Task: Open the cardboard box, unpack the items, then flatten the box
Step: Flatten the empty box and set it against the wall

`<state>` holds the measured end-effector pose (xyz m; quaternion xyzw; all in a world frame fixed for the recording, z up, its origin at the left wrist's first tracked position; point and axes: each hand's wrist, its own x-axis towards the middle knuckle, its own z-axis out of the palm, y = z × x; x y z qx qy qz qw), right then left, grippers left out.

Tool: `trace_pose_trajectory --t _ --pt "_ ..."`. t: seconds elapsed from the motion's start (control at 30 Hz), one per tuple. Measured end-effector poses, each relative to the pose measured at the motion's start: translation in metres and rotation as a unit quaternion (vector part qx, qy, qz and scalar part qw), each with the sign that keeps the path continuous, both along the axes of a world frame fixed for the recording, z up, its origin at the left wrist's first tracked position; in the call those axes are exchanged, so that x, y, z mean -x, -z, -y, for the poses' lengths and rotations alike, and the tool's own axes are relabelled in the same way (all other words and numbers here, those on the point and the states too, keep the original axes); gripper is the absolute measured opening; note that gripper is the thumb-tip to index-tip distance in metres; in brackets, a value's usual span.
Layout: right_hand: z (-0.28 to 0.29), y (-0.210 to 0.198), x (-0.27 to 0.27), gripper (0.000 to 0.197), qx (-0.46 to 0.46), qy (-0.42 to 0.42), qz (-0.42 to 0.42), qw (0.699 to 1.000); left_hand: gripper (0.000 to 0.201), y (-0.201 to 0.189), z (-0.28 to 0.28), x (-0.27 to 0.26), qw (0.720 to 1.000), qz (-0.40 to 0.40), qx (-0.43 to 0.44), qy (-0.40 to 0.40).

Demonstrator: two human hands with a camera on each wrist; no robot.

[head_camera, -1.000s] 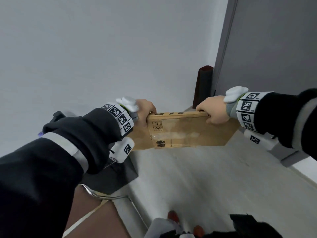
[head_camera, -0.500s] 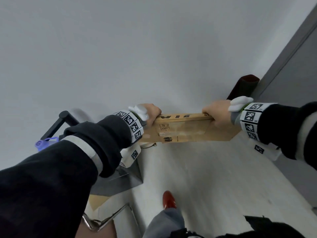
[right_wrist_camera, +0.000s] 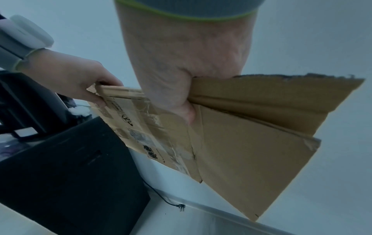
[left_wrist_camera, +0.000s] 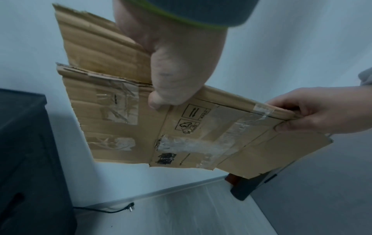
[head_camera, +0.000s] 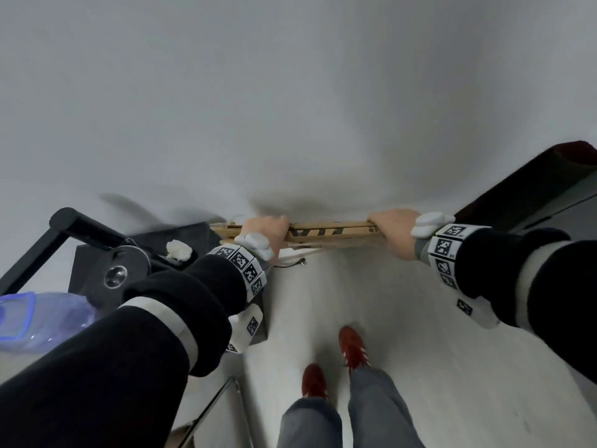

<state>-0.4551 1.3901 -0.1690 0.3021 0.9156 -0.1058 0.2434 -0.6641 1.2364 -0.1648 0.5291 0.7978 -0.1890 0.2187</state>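
Note:
The flattened brown cardboard box (head_camera: 329,232) hangs upright in the air close to the white wall, seen edge-on from above in the head view. Tape strips and printed symbols show on its face (left_wrist_camera: 181,136). My left hand (head_camera: 268,232) grips its top edge near the left end, thumb pressed on the front face (left_wrist_camera: 171,89). My right hand (head_camera: 392,229) grips the top edge near the right end (right_wrist_camera: 181,89). Loose flaps stick out past each hand (right_wrist_camera: 271,111).
A dark cabinet (head_camera: 135,250) with a black desk lamp (head_camera: 80,227) stands to the left. A dark red roll (head_camera: 529,185) leans at the right. A cable with a plug (left_wrist_camera: 128,209) lies on the pale floor. My red shoes (head_camera: 352,345) are below.
The head view has tipped down and I have stepped nearer the wall; the box, held in both hands, now shows edge-on instead of face-on. Both grips are unchanged.

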Motion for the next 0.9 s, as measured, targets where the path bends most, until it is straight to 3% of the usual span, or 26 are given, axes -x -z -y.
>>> trace_pose_trajectory --t 0.13,0.37,0.63,0.77,0.9 --pt "-0.023 0.061 0.028 0.024 0.007 -0.018 0.001 1.0 0.034 0.053 -0.023 0.027 1.0 -0.006 0.006 -0.003" --pt "-0.049 0.216 0.08 0.031 0.014 -0.048 -0.014 0.999 0.041 0.197 -0.039 0.068 0.999 -0.029 0.023 -0.021" --pt "-0.047 0.343 0.118 0.024 0.024 -0.091 0.002 0.996 0.026 0.322 -0.021 0.097 0.996 -0.092 0.0 -0.017" --pt "-0.056 0.404 0.126 0.027 0.008 -0.118 0.009 0.993 0.026 0.385 -0.02 0.102 0.996 -0.082 0.012 -0.028" --pt "-0.066 0.442 0.137 0.028 -0.012 -0.145 -0.003 0.989 0.029 0.424 -0.024 0.106 0.996 -0.071 0.037 -0.046"
